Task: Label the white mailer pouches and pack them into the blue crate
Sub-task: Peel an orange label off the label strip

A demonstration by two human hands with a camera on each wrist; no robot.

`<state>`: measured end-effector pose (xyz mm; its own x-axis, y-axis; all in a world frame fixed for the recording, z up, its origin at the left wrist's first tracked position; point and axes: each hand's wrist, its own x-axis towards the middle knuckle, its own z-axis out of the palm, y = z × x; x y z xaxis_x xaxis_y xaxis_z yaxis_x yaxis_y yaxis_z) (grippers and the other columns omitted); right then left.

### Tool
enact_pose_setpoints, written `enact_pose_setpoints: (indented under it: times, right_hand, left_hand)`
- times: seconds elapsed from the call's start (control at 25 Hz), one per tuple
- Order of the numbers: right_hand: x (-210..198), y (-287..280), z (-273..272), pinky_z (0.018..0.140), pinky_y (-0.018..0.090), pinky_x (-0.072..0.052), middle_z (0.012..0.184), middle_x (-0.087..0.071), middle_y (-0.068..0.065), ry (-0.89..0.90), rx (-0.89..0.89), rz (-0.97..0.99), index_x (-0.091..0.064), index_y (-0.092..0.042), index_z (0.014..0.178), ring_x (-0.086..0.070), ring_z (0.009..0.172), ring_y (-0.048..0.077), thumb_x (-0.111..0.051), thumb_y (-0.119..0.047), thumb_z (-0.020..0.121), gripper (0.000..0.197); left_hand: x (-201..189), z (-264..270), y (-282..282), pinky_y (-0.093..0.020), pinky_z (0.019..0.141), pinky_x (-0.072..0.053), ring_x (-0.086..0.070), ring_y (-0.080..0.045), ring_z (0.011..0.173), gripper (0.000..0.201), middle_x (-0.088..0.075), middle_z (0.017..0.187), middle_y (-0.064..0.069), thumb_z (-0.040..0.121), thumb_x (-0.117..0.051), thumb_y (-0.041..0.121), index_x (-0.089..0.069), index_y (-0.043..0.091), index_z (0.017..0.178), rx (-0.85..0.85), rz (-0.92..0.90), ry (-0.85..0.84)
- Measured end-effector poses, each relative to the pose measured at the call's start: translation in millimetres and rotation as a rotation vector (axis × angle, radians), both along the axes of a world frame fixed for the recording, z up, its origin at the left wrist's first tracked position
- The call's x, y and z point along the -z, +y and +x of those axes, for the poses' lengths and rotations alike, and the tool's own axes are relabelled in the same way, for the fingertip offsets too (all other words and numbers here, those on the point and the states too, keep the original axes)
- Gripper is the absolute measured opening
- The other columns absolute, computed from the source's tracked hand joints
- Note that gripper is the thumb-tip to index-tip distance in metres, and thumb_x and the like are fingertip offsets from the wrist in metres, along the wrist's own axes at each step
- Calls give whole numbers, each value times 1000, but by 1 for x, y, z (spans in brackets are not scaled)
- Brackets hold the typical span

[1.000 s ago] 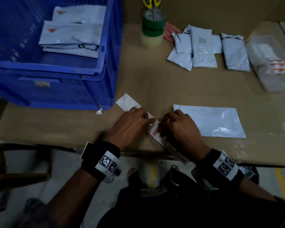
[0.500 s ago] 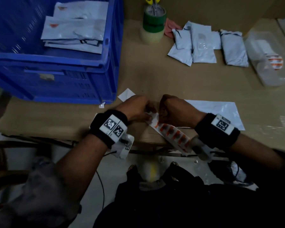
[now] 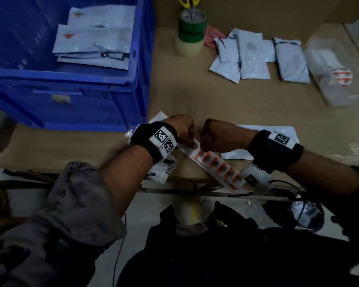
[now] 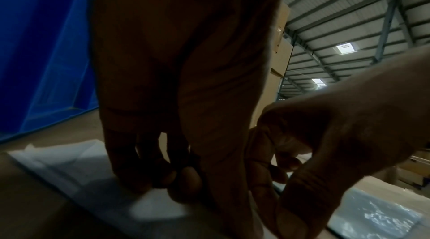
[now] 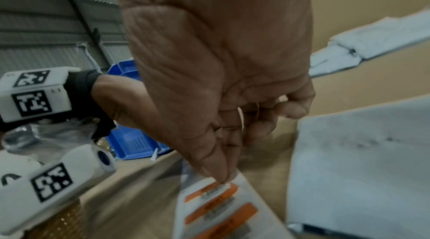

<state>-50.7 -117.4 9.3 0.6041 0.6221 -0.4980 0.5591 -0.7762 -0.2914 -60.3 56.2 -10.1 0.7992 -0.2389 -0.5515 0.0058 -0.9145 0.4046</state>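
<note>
A white label strip (image 3: 216, 167) with several orange labels lies slantwise across the table's near edge. My left hand (image 3: 190, 141) grips its blank upper end, with curled fingertips (image 4: 181, 178) pressing the liner down. My right hand (image 3: 203, 145) pinches the first orange label (image 5: 210, 190) at its top edge between thumb and forefinger. A flat white mailer pouch (image 3: 236, 155) lies on the table under my right wrist. The blue crate (image 3: 71, 83) stands at the back left and holds a few labelled pouches (image 3: 95, 44).
A pile of folded white pouches (image 3: 253, 56) lies at the back right. Stacked tape rolls with yellow scissors (image 3: 192, 32) stand behind the crate's corner. A clear plastic box (image 3: 336, 71) with a label roll sits at the far right.
Both wrists have turned up and the hands have drawn together on the strip. More of the orange labels now show, trailing over the table's edge.
</note>
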Motion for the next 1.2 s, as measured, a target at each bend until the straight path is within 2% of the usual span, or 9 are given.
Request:
enact_pose_setpoints:
  times: [0.08,0.16,0.28,0.4,0.52,0.6,0.72,0.96,1.2]
  right_hand:
    - [7,2,2,77,29,-41,68,-59,14,25,12,42,-58,-3,64,-47,65,24,-65,-17,93,32]
    - [5,5,2,79,42,-51,62,-57,16,51,50,42,-54,-3,58,-44,60,22,-65,-23,86,37]
    - [5,5,0,70,39,-52,64,-57,10,65,77,6,-59,-6,63,-46,59,17,-66,-21,91,32]
    - [11,4,3,62,40,-46,64,-54,12,107,134,28,-66,7,71,-47,61,21,-67,-25,88,36]
    - [8,2,2,64,30,-46,75,-66,11,99,98,16,-72,4,82,-56,71,20,-69,-19,93,26]
    - [4,-1,-5,74,36,-48,93,-68,15,-31,-47,31,-74,-2,85,-59,86,25,-71,-20,90,19]
    - [2,-14,-21,81,43,-48,118,-57,5,-237,-125,51,-74,-18,97,-57,101,26,-73,-29,86,15]
    - [22,-26,-40,75,36,-36,122,-52,2,-301,-35,141,-67,-23,99,-58,94,26,-68,-30,91,11]
    - [20,-30,-41,80,39,-43,126,-58,1,-317,66,180,-73,-22,102,-60,99,24,-70,-31,91,14]
  left_hand:
    - [-1,2,-1,-31,78,-52,-66,-22,96,28,-71,100,-3,79,-84,41,-66,21,86,12,19,4]
    - [-2,3,-4,-33,82,-53,-65,-23,99,30,-70,103,-3,80,-84,42,-67,20,92,11,34,15]
    - [-3,5,-5,-34,83,-52,-65,-22,99,31,-70,103,-3,80,-83,43,-68,19,93,12,49,18]
    - [-3,6,-5,-34,80,-53,-67,-23,97,28,-68,90,0,80,-83,41,-67,19,87,9,42,37]
    - [-5,8,-6,-31,77,-49,-66,-22,96,32,-68,92,-1,83,-82,41,-71,14,97,12,40,51]
    - [-4,9,-6,-30,77,-48,-66,-23,97,34,-69,97,-4,84,-80,43,-70,13,96,27,40,53]
    - [-1,10,-8,-30,74,-44,-63,-22,90,33,-66,92,-2,84,-79,46,-64,16,84,34,52,56]
    - [3,10,-11,-31,74,-47,-64,-23,92,40,-65,87,-1,80,-81,51,-61,16,82,31,62,34]
    - [2,13,-6,-33,76,-50,-66,-23,91,37,-65,82,0,79,-81,50,-61,19,78,32,29,76]
